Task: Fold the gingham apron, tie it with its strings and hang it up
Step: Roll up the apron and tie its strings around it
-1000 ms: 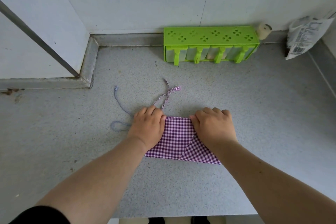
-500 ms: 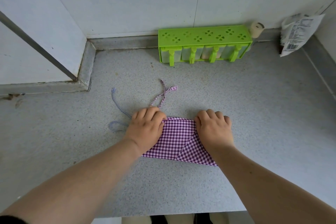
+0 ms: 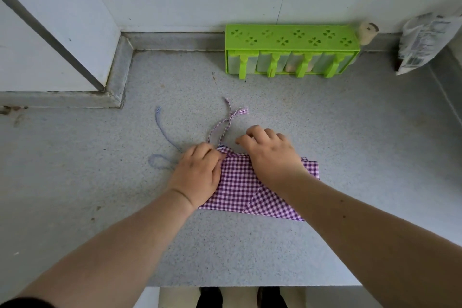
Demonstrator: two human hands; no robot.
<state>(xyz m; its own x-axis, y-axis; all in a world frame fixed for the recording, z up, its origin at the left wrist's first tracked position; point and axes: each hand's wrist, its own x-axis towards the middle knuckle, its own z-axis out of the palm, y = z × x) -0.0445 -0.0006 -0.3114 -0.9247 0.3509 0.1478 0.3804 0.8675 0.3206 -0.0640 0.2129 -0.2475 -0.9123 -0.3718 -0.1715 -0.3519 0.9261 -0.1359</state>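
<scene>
- On the counter [image 3: 350,157] before me, the folded apron [image 3: 240,190] lies flat.
- My left hand [image 3: 197,177] pins its left edge, fingers curled on cloth.
- My right hand [image 3: 270,155] hovers curled over the top edge; I cannot tell its grip.
- Soft, light and prone to unfolding, I'd judge: hold the fold, take the strings [image 3: 225,122].

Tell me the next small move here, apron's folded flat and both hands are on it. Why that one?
Probably reach the right hand forward for the gingham strings. The apron lies folded on the counter under the left hand, and its strings trail loose just beyond the right hand's curled fingers, not yet wrapped round the bundle.
</scene>
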